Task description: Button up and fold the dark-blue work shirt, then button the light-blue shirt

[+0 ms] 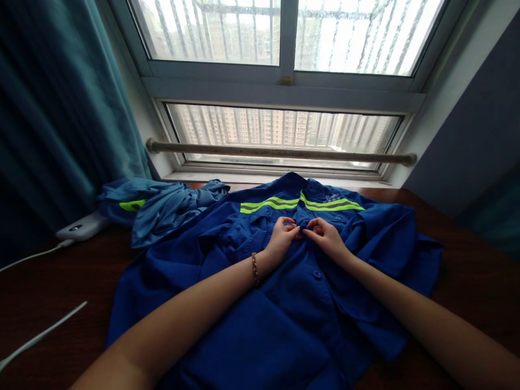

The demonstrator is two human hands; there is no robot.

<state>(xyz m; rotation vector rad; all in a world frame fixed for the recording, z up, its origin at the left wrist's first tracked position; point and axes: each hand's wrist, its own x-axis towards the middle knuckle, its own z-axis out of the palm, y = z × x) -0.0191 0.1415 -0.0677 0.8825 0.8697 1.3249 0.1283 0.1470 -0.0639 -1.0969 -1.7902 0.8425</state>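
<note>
Pale daylight through a grey-framed window [287, 76], barred outside, buildings beyond. A horizontal rail [280, 153] crosses the lower pane. Teal curtain [77, 92] hangs left; wall [467, 119] at right in shadow. Dark reddish-brown wooden surface [475, 292] below the sill.

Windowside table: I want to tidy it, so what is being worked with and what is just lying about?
Being worked with:
blue jacket, its front pinched by left hand and right hand

Lying about:
lighter blue cloth
white device
white cabling
</note>
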